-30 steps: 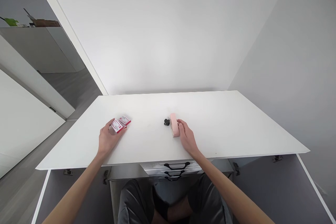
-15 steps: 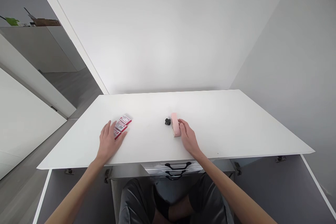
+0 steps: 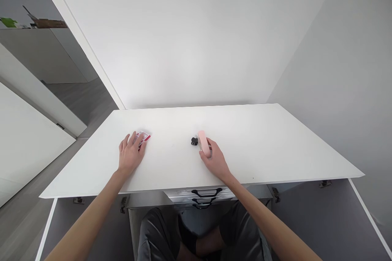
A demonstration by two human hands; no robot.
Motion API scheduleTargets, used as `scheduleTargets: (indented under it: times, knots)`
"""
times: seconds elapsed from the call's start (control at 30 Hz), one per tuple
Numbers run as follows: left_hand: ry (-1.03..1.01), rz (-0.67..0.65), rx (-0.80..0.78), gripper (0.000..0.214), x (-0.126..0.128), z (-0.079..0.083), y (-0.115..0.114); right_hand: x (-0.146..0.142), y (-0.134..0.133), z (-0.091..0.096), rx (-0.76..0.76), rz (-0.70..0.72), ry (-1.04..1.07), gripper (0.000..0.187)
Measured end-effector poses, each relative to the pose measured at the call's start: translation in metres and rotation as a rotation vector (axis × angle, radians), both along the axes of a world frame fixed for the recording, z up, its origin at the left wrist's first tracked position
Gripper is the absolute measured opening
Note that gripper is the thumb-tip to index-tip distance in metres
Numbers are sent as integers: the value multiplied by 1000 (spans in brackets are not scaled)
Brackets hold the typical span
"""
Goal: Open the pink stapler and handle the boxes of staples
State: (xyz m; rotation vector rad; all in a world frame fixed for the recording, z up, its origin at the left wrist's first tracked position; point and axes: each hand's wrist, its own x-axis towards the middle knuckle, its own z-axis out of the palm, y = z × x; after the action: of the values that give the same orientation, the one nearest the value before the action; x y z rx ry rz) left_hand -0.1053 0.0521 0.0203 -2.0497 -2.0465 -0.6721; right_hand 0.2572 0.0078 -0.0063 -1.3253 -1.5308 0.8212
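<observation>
Your right grip point(image 3: 216, 161) pinches the pink stapler point(image 3: 202, 142) at the centre of the frame; swing it leftward and it could knock the small black object point(image 3: 194, 141) just beside it. Your left grip point(image 3: 130, 157) lies spread over red-and-white packs point(image 3: 146, 135), centre-left; uneven pressure could skid them across the bench point(image 3: 260, 142).

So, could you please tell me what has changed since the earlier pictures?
The left hand has moved forward and now covers most of the red-and-white boxes. The right hand, earlier at its right side, has closed round the pink stapler. The small black object stayed put.
</observation>
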Motion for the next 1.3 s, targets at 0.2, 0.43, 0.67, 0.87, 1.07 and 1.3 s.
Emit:
scheduleTargets:
  times: [0.2,0.43,0.67,0.87,1.07,1.3]
  knots:
    - [120,-389,-27,48,55,7,-7,0,4,-5,22,-60,-44,59]
    - [240,-778,0,48,160,-2,11,1,6,-10,51,-78,-68,59]
    - [254,-480,-94,42,138,-11,54,1,8,-11,21,-108,-63,61]
    - [239,-185,-90,45,65,-2,73,1,6,-10,2,-100,-28,59]
    - [215,-14,-16,56,43,-5,63,2,6,-5,16,-90,-6,48]
    - [39,-455,36,46,104,-17,32,2,6,-4,92,-101,-40,35]
